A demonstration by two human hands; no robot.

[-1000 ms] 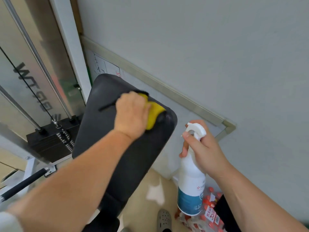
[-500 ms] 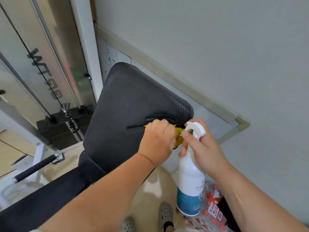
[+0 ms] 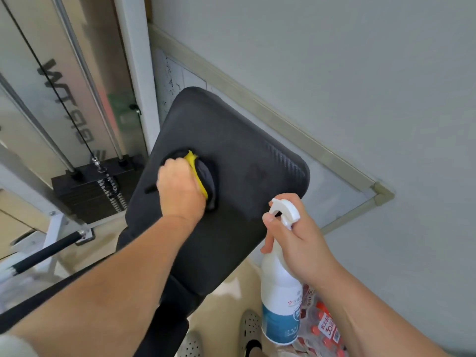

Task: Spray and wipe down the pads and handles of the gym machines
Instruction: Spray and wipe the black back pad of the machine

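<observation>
In the head view, your left hand (image 3: 180,190) is pressing a yellow cloth (image 3: 196,169) onto the black back pad (image 3: 244,161), fingers curled around it. Your right hand (image 3: 298,243) is gripping the spray bottle (image 3: 279,300) beside the pad's lower right edge.

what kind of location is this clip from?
Most likely a gym, perhaps a small one. A cable machine's weight stack stands at left, a black padded bench backrest is being wiped with a yellow cloth, and a foam-covered handle sits lower left.
</observation>
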